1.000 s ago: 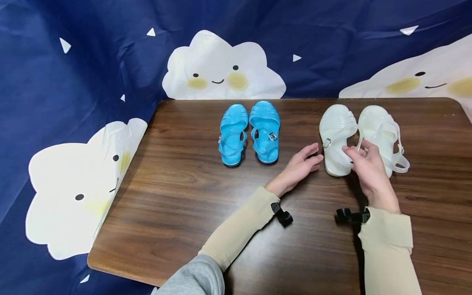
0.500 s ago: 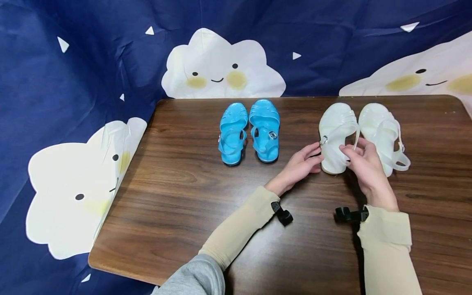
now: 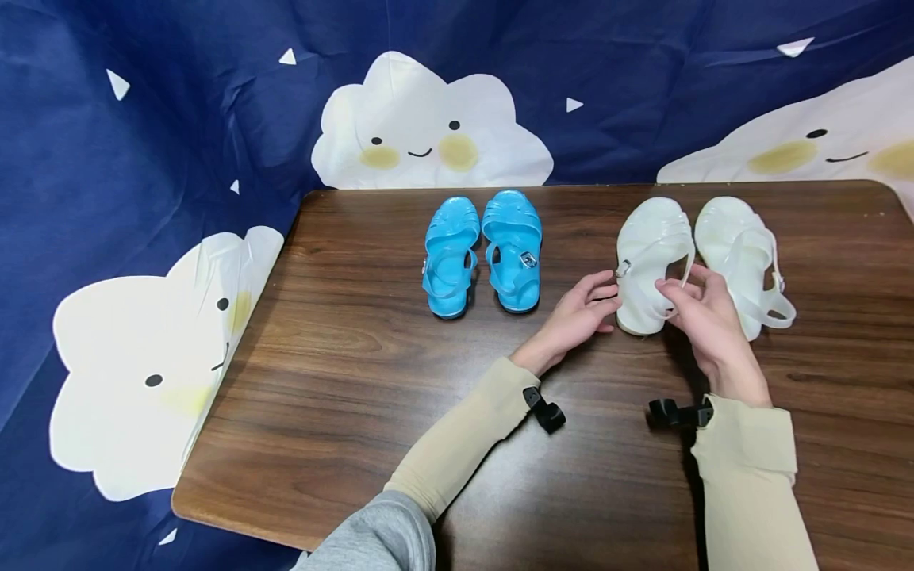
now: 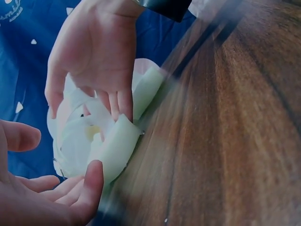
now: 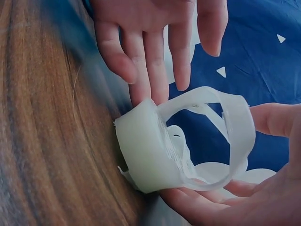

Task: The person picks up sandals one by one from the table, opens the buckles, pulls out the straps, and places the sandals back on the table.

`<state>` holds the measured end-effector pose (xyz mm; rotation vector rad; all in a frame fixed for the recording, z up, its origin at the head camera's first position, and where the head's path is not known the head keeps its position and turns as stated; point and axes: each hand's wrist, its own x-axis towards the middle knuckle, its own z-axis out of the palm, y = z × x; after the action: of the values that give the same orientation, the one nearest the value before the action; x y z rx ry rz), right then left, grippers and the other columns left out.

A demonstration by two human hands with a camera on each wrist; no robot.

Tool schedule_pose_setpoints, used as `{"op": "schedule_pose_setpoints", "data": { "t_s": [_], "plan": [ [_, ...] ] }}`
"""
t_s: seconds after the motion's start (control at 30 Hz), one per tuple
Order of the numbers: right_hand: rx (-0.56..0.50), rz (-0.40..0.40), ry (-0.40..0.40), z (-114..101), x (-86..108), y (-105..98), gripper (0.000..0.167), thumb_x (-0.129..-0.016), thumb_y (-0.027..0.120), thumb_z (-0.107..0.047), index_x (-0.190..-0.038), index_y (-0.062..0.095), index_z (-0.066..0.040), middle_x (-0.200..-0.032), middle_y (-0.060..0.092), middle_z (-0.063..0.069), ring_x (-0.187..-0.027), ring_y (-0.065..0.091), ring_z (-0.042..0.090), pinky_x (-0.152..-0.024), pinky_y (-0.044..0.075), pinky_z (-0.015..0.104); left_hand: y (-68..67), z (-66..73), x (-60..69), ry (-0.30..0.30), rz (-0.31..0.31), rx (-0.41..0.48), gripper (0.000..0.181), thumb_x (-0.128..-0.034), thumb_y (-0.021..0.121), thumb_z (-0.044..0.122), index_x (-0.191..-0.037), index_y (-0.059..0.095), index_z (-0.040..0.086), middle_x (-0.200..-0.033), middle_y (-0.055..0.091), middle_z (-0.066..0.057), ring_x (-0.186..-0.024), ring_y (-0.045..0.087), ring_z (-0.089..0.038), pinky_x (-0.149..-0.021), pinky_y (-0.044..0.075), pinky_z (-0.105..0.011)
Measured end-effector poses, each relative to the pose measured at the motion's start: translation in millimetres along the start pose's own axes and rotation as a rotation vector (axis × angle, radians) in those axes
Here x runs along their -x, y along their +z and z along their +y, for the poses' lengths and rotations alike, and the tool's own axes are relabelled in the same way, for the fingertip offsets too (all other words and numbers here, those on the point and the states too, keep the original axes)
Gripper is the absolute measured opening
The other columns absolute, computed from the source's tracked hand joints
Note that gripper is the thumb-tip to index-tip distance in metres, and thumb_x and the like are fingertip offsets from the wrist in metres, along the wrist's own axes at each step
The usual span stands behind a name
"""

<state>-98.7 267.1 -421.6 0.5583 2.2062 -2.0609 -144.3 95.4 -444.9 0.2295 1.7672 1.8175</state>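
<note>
White sandal on the left [image 3: 648, 270], one of a pair on the right half of the brown wood-grain tabletop [image 3: 343, 381], toe far, heel nr. Head view: edged slightly left at the heel over the last sec, hardly shifted at the toe. Turned a little, then, w/ a wider gap at the heel end from the white sandal on the right [image 3: 735, 254]. Judged as a small tweak of position, prob. unfinished w/ both hands there. Gripped on its inner side by thumb and curled fingers of the right hand [image 3: 707, 325]; met on its outer side by the straight, loosely spread fingers of the left hand [image 3: 577, 317]. Farther left, nr the far edge: blue sandals [image 3: 512, 254], side by side, unmoved on the tabletop. Behind, dark blue cloth [image 3: 607, 47] w/ white cloud prints [image 3: 428, 103] & small triangles.

Left wrist view: seen heel-on, btwn both hands, w/ bare wood grain to one side and blue cloth beyond. Partly blurred.

Right wrist view: held at the strap [image 5: 242, 127] & sole side from the right, touched nr the heel by left fingertips. Flat or slightly tilted, can't tell. More wood & cloth in bkgd.
</note>
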Motion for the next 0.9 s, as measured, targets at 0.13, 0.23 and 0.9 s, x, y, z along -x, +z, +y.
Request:
{"op": "schedule_pose_setpoints", "data": {
  "t_s": [0.13, 0.23, 0.9],
  "plan": [
    [0.032, 0.006, 0.017, 0.0, -0.6, 0.5, 0.083, -0.097, 0.055, -0.029, -0.152, 0.000, 0.001, -0.108, 0.046, -0.005, -0.094, 0.050, -0.001, -0.071, 0.048, 0.011, -1.5, 0.6, 0.7, 0.006, 0.013, -0.029, 0.051, -0.0972, 0.056, 0.013, -0.145, 0.040, 0.013, -0.135, 0.057, -0.011, -0.108, 0.063, -0.013, -0.077, 0.056, -0.027],
    [0.038, 0.008, 0.023, 0.1, -0.6, 0.6, 0.084, -0.096, 0.056, -0.031, -0.152, 0.000, 0.000, -0.109, 0.046, -0.005, -0.095, 0.050, -0.001, -0.071, 0.048, 0.011, -2.8, 0.1, 0.5, 0.018, 0.028, -0.047, 0.051, -0.0973, 0.055, 0.013, -0.146, 0.039, 0.011, -0.132, 0.058, -0.013, -0.109, 0.064, -0.018, -0.075, 0.056, -0.028],
    [0.196, -0.105, 0.010, -0.1, 2.2, 0.9, 0.081, -0.098, 0.051, -0.038, -0.149, 0.007, 0.006, -0.122, 0.045, 0.007, -0.093, 0.053, -0.003, -0.073, 0.051, 0.014, -5.4, 1.2, 2.4, -0.007, 0.136, -0.154, 0.047, -0.0953, 0.061, 0.023, -0.140, 0.047, 0.019, -0.086, 0.062, 0.001, -0.070, 0.057, -0.008, -0.063, 0.052, -0.024]
  ]
}}
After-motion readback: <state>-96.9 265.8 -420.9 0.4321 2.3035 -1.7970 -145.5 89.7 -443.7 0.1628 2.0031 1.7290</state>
